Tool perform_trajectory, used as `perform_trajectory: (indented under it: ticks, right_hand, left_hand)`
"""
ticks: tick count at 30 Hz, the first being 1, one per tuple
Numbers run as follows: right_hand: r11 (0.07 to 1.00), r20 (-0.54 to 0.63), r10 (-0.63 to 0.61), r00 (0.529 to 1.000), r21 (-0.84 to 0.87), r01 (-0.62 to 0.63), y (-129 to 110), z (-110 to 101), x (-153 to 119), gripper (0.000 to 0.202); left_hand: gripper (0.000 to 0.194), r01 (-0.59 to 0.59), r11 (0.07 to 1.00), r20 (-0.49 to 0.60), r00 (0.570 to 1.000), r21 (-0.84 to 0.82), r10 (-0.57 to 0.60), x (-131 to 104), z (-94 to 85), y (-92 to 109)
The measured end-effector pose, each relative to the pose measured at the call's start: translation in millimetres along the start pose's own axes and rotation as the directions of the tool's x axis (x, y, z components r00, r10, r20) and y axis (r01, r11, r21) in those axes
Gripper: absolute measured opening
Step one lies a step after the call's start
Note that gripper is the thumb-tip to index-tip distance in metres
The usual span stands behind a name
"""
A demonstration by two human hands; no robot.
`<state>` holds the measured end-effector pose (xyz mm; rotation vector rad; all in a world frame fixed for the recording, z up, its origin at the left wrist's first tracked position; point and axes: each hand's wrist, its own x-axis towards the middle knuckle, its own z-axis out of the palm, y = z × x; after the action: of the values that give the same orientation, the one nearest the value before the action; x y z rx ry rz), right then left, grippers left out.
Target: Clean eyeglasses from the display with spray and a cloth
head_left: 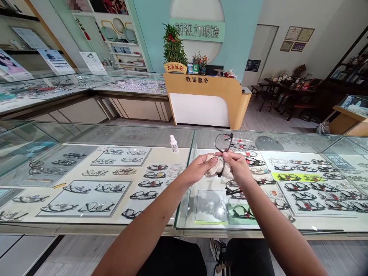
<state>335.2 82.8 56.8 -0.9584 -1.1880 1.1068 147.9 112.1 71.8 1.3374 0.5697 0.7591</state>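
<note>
A pair of dark-framed eyeglasses (223,143) is held up over the glass display counter, one lens rim standing above my fingers. My left hand (198,168) is closed around a whitish cloth (212,168), which wraps the lower part of the glasses. At the middle of the frame, my right hand (236,164) pinches the glasses between thumb and fingers, with the cloth touching it too. The cloth and fingers hide the lower lens. A small white bottle (174,144) stands upright on the counter, left of my hands.
Beneath the glass counter top (189,184) lie rows of eyeglasses (310,205) on trays. A clear round dish (269,143) sits to the right of my hands. Beyond stands a wooden cashier desk (244,103) with a potted plant (174,44). Another display case (129,86) runs along the back left.
</note>
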Motion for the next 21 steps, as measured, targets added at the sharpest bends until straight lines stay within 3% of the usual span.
perform_trajectory:
  ticks: [6, 11, 15, 21]
  right_hand:
    - [0.997, -0.035, 0.053, 0.998, 0.054, -0.051, -1.4, 1.3, 0.2, 0.038]
    - [0.999, -0.016, 0.001, 1.000, -0.043, -0.002, 4.7, 1.3, 1.6, 0.041]
    - [0.994, 0.011, -0.025, 1.000, -0.106, 0.026, 4.5, 0.3, 1.5, 0.041]
    - [0.999, 0.008, -0.024, 1.000, -0.023, 0.024, 1.5, -1.4, 1.5, 0.037]
  left_hand:
    - [0.067, -0.010, 0.996, 0.021, 1.000, 0.093, 0.008, -4.2, -2.7, 5.0]
    - [0.066, -0.038, 0.997, -0.099, 0.994, 0.063, 0.044, 3.3, 4.0, -11.1]
    - [0.067, -0.046, 0.999, -0.134, 0.990, 0.007, 0.046, 6.3, 6.9, -15.2]
    - [0.061, -0.004, 0.999, -0.068, 0.998, -0.032, 0.002, 3.4, 0.5, -7.8]
